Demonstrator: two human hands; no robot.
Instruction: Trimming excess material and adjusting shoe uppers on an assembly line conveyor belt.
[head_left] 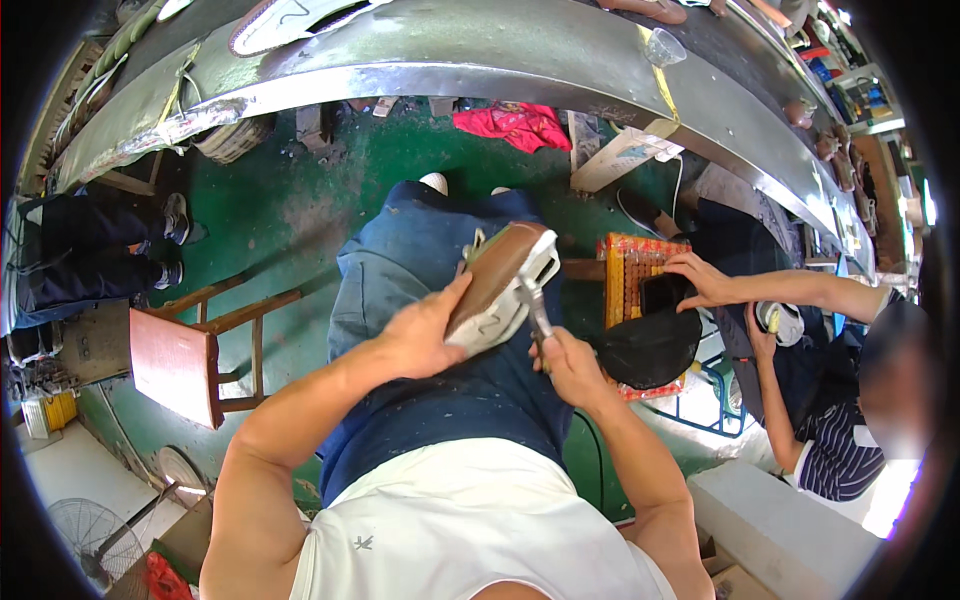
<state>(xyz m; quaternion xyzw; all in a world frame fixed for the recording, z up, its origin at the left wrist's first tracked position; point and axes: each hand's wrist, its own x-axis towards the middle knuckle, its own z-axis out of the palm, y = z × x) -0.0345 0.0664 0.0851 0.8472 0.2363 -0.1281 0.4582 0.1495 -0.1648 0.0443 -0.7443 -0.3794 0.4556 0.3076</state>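
Observation:
A shoe (pixel 497 285) with a brown sole and white upper rests sole-up on my lap, over blue trousers (pixel 420 300). My left hand (pixel 425 330) grips the shoe along its left side. My right hand (pixel 567 365) is closed around the handle of a metal tool (pixel 537 300) whose head touches the shoe's right edge near the sole.
A curved metal conveyor table (pixel 450 60) arcs across the top. A wooden stool (pixel 185 355) stands at left. Another person at right reaches a hand (pixel 700 280) over an orange crate (pixel 625 275) holding a black object (pixel 650 345). A red cloth (pixel 515 125) lies on the green floor.

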